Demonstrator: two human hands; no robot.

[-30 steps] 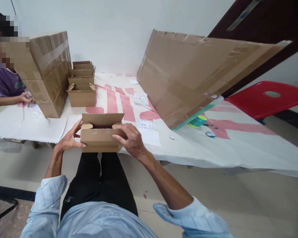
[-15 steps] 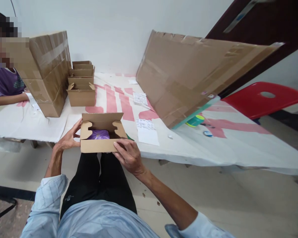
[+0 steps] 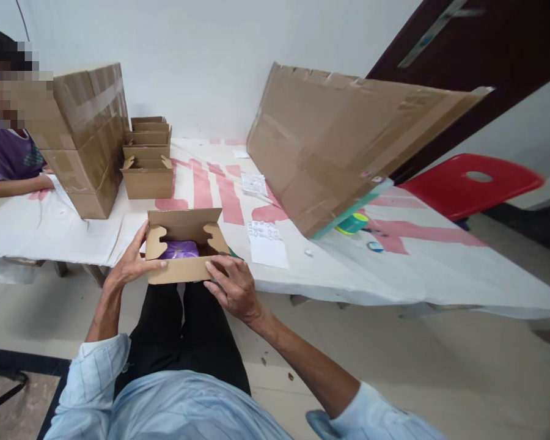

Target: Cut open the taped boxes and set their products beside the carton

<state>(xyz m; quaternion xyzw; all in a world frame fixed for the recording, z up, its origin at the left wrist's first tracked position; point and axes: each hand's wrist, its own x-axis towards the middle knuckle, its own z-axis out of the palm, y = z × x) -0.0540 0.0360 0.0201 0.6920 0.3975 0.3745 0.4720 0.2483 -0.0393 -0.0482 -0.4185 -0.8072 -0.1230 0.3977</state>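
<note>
A small cardboard box (image 3: 178,271) with its lid up is held at the table's front edge. Inside it lies a shiny purple packet (image 3: 181,249), toward the left end. My left hand (image 3: 131,261) grips the box's left end, with the thumb across the front wall and the other fingers mostly hidden behind the side. At the right front corner, my right hand (image 3: 233,287) holds the front wall, fingers curled on it and partly under the bottom.
More open cardboard boxes (image 3: 146,183) stand in a row beside stacked sealed cartons (image 3: 89,165). A large cardboard sheet (image 3: 334,146) leans at the right. Paper slips (image 3: 268,250) and a green tape roll (image 3: 354,223) lie on the table. Another person's arm (image 3: 21,185) rests at far left.
My left thumb has moved from the box's left side onto its front wall. The view has shifted slightly; my right hand keeps its place on the box.
</note>
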